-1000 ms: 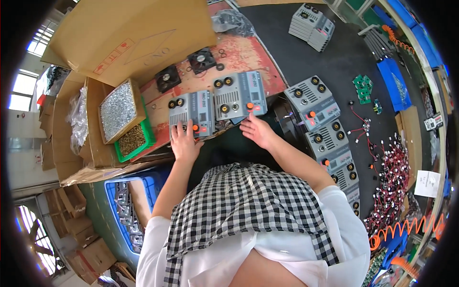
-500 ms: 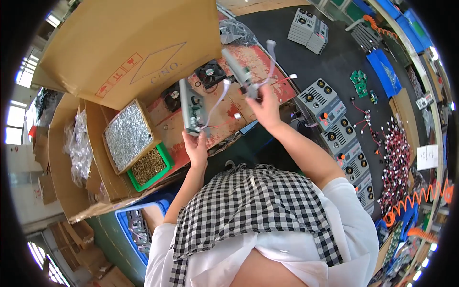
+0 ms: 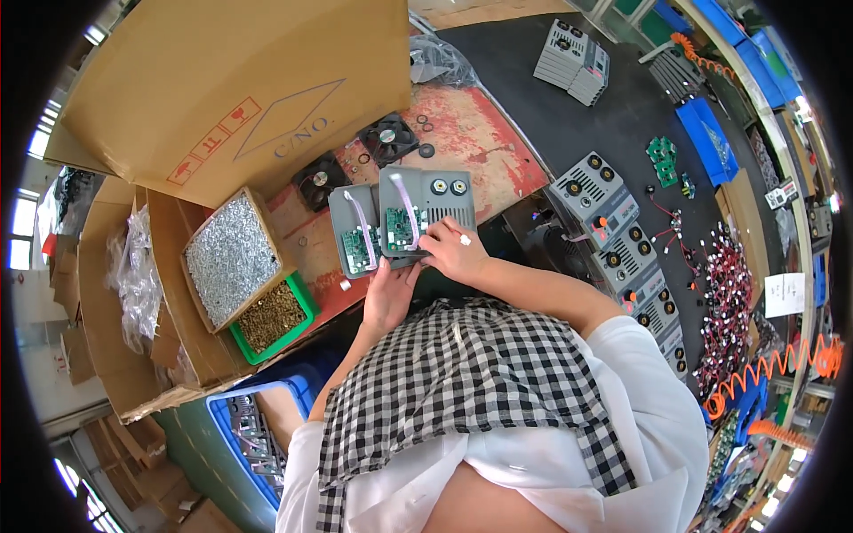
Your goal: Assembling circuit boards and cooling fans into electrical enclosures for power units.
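Note:
Two grey panels lie side by side, partly overlapping, at the front of the red table. The left panel [image 3: 341, 213] bears a green circuit board with a pale ribbon cable standing up. On the right panel [image 3: 453, 206] are a similar circuit board [image 3: 405, 229], a ribbon cable [image 3: 406, 202], two round terminals and a slotted vent. My left hand [image 3: 388, 298] grips the panels' near edges where they meet, its fingertips partly hidden underneath. With fingers closed, my right hand [image 3: 455, 253] pinches the near edge of the right panel, close to a small white connector [image 3: 465, 240].
Two black fans [image 3: 388, 138] and small black rings lie behind the panels. An open cardboard box [image 3: 240, 98] stands left, with a tray of silvery parts [image 3: 229, 258] and a green tray [image 3: 306, 298] of brass-coloured parts. Grey assembled units [image 3: 593, 191] line the dark bench at right.
Both panels, held upright and apart before, are now brought together and laid flatter, circuit boards facing up. My right hand has come down and left, towards my left hand.

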A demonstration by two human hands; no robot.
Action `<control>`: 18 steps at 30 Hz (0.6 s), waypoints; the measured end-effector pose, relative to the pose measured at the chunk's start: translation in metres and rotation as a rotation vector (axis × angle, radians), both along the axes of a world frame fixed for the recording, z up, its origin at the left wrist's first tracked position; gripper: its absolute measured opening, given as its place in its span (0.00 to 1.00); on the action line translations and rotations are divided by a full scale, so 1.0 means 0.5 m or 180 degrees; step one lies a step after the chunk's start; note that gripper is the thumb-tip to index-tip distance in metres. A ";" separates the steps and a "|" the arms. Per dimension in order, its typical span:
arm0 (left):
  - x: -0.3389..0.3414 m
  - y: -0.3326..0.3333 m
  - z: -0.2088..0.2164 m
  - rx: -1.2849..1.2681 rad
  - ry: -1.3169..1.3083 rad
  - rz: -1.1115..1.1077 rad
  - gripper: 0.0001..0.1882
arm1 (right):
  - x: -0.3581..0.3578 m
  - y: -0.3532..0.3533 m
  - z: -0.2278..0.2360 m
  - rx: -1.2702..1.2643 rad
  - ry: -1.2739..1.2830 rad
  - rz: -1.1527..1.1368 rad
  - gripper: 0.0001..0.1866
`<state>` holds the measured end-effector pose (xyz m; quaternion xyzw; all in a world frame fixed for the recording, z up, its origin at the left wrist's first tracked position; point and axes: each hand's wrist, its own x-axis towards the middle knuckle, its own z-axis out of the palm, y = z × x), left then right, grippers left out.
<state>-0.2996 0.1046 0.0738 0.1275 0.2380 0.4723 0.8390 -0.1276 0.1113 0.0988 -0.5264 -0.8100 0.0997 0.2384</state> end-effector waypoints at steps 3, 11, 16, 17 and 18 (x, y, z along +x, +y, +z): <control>0.021 0.000 0.016 -0.0306 -0.0116 0.0016 0.25 | 0.022 0.006 -0.008 0.0055 0.0025 0.0359 0.15; 0.084 0.005 0.039 -0.1126 0.0387 0.0613 0.16 | 0.065 0.015 -0.014 0.0161 0.0008 0.0504 0.10; 0.111 0.010 0.023 -0.1180 0.0323 0.0991 0.19 | 0.100 -0.025 0.035 0.0631 0.0544 0.0264 0.13; 0.115 0.011 0.025 -0.1193 0.0330 0.0948 0.19 | 0.115 -0.042 0.046 0.0581 0.0911 0.0302 0.14; 0.117 0.013 0.025 -0.1235 0.0357 0.1064 0.19 | 0.136 -0.063 0.042 -0.0126 0.1447 -0.0020 0.18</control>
